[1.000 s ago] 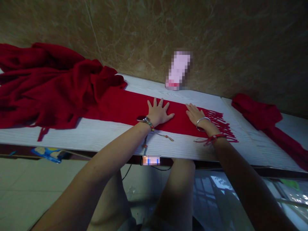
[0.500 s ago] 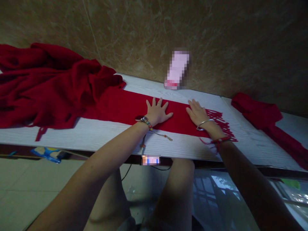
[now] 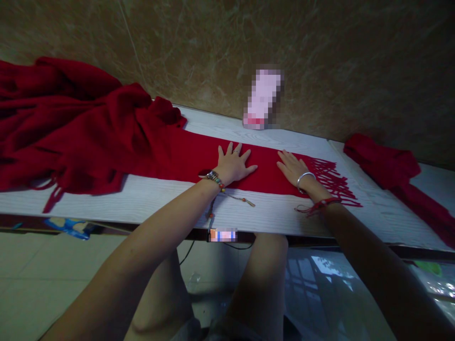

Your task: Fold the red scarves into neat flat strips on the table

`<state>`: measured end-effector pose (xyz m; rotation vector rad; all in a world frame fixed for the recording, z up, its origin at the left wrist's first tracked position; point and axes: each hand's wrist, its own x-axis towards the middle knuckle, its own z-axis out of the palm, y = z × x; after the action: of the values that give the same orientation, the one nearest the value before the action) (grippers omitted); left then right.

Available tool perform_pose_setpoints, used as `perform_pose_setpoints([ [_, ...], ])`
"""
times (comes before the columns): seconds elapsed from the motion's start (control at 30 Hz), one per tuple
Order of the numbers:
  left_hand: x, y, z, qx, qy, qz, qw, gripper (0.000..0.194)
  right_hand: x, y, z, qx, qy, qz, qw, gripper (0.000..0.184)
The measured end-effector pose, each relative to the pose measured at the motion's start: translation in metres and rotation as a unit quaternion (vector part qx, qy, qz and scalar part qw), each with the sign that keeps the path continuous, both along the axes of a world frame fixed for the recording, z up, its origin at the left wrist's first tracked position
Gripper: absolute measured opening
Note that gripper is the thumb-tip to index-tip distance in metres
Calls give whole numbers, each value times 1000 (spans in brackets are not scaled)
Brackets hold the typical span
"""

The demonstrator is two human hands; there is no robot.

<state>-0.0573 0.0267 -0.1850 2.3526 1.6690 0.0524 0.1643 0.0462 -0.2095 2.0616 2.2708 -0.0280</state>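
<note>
Fingers (image 3: 230, 149) of a bare left hand (image 3: 231, 169) fan wide, palm down, on a long red fabric scarf (image 3: 199, 154), the thumb jutting right. A bare right hand (image 3: 294, 174) rests flat nearer the scarf's fringed end, its fingers extended, closer together and angled up and left. Both hands are released, gripping nothing, with a stretch of smooth red cloth between them.

The left arm (image 3: 156, 229) slants in from the lower left, a multicoloured beaded bracelet (image 3: 216, 180) at its wrist. The right arm (image 3: 359, 251) reaches from the lower right, wearing a round silver metal bangle (image 3: 301, 179) and a red cord bracelet (image 3: 325, 203).

The scarf lies lengthwise along a white wood-grain table (image 3: 270, 213). It runs leftward to a crumpled heap of red fabric (image 3: 85, 128); whether the two are one piece cannot be told. Thin red tassels (image 3: 336, 182) splay at its right end, with white tabletop between them and a second red cloth (image 3: 386, 163).

White surface also shows along both long edges: toward the table's front edge, and behind, toward a brown marbled wall (image 3: 185, 52). There, a blurred pink rectangular object (image 3: 263, 97) stands beside the wall, well apart from the scarf.
</note>
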Motion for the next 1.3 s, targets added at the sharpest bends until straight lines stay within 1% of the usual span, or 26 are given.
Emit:
perform_pose_setpoints([
  [0.23, 2, 1, -2, 6, 9, 0, 1000, 66, 32, 12, -2, 8, 7, 17, 1000, 56],
  [0.33, 2, 1, -3, 12, 12, 0, 1000, 66, 38, 17, -6, 18, 15, 23, 999, 55],
  [0.43, 2, 1, -2, 13, 16, -2, 1000, 66, 42, 19, -10, 44, 38, 37, 998, 54],
  [0.53, 2, 1, -1, 9, 18, -1, 1000, 66, 43, 15, -9, 76, 61, 56, 994, 52],
  [0.63, 2, 1, -2, 6, 18, 1, 1000, 66, 36, 6, -1, 95, 79, 83, 989, 53],
  [0.7, 3, 2, -2, 4, 16, 1, 1000, 66, 24, -3, 3, 88, 92, 111, 986, 55],
  [0.8, 3, 2, -2, 3, 18, 0, 1000, 66, 5, -16, 5, 37, 87, 151, 984, 58],
  [0.9, 3, 2, -1, 2, 23, 1, 1000, 65, -9, -23, 1, 2, 61, 168, 984, 58],
  [1.0, 2, 2, -1, 6, 24, 3, 1000, 65, -12, -25, -1, 11, 49, 169, 984, 54],
  [1.1, 3, 2, -2, 10, 25, 2, 1000, 65, -7, -27, -1, 14, 43, 164, 985, 52],
  [1.2, 3, 2, -3, 10, 28, -1, 1000, 65, 8, -32, -1, 10, 32, 145, 989, 52],
  [1.3, 3, 2, -4, 14, 23, -2, 1000, 65, 34, -37, 0, 4, 11, 93, 996, 53],
])
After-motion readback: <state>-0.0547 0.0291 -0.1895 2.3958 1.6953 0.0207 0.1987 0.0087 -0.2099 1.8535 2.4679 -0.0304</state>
